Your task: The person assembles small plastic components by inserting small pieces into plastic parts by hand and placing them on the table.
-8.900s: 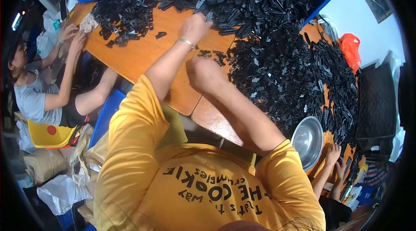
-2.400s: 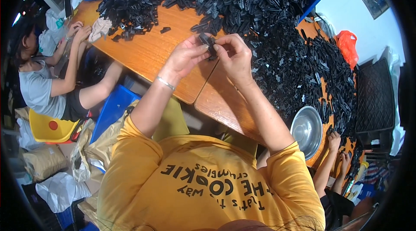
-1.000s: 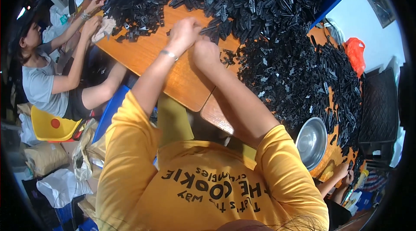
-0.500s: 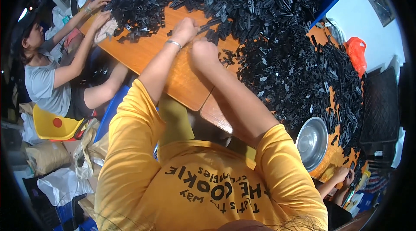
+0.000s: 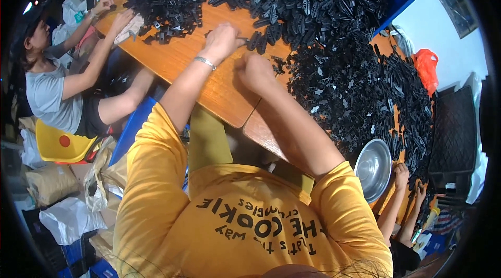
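Observation:
My left hand (image 5: 222,41), with a metal bracelet at its wrist, is closed over the wooden table. A dark end of a black plastic part (image 5: 242,41) pokes out from its fingertips, next to several elongated black plastic pieces (image 5: 265,39) on the table. Just to the right and nearer to me, my right hand (image 5: 257,72) is curled, its fingers pressed together; what they hold, if anything, is hidden. The two hands are slightly apart. Beyond them spreads a heap of long black plastic parts (image 5: 308,1), and to the right a mass of smaller black parts (image 5: 334,85).
A blue bin (image 5: 401,1) lies tipped at the far right. A metal bowl (image 5: 373,170) sits at the table's right edge, near another person's hand (image 5: 401,174). At the left a co-worker (image 5: 52,87) sits beside a smaller black heap (image 5: 169,9). A red bag (image 5: 427,69) hangs near the wall.
My right hand has shifted right and nearer, away from my left. The long black piece at my left fingertips shows less now. The person at lower right has reached up beside the bowl.

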A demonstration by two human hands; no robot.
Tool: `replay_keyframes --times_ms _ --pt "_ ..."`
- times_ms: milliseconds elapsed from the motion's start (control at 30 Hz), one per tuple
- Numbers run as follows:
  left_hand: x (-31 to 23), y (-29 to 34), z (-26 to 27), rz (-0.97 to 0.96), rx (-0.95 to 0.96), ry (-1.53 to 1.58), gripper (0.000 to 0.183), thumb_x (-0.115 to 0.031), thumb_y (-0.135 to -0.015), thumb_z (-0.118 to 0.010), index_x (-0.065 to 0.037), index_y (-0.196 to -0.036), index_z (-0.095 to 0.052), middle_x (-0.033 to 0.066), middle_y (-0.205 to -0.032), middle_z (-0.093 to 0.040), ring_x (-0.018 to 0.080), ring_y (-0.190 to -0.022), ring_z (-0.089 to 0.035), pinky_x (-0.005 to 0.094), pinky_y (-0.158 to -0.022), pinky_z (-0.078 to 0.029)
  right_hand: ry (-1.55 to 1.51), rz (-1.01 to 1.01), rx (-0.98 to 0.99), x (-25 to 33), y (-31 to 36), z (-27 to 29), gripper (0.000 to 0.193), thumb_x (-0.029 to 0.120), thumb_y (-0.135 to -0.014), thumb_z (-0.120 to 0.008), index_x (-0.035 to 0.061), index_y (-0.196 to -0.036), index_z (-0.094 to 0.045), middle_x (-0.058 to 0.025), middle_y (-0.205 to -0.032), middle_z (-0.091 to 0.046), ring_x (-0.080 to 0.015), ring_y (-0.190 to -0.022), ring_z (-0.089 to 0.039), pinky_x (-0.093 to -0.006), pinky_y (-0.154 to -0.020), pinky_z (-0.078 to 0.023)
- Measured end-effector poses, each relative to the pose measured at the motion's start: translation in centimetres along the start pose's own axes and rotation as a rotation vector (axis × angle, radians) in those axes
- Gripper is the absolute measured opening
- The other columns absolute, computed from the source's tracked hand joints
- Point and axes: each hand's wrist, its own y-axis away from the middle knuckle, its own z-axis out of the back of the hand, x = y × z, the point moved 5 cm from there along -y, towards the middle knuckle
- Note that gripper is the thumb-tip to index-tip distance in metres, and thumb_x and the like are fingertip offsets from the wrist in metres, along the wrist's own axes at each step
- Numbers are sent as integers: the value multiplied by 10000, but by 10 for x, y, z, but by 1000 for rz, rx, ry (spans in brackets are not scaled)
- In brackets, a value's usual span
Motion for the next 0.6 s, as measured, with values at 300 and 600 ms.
replay_keyframes --times_ms 300,600 --pt "27 15 -37 183 43 687 261 -165 -997 -719 -13 -1208 -725 133 -1131 -754 240 -1001 -736 354 -847 -594 -532 -139 -125 -32 29 24 244 92 -832 -876 26 -891 -650 -24 -749 -669 -93 -646 -614 -279 -583 -517" --pt "-51 77 1 198 243 1817 385 -160 -1049 -653 -29 -1403 -582 86 -1230 -731 158 -1095 -714 335 -961 -593 -821 47 -613 -13 66 78 77 6 -948 -766 -28 -973 -702 -39 -841 -722 -92 -714 -684 -232 -649 -558"
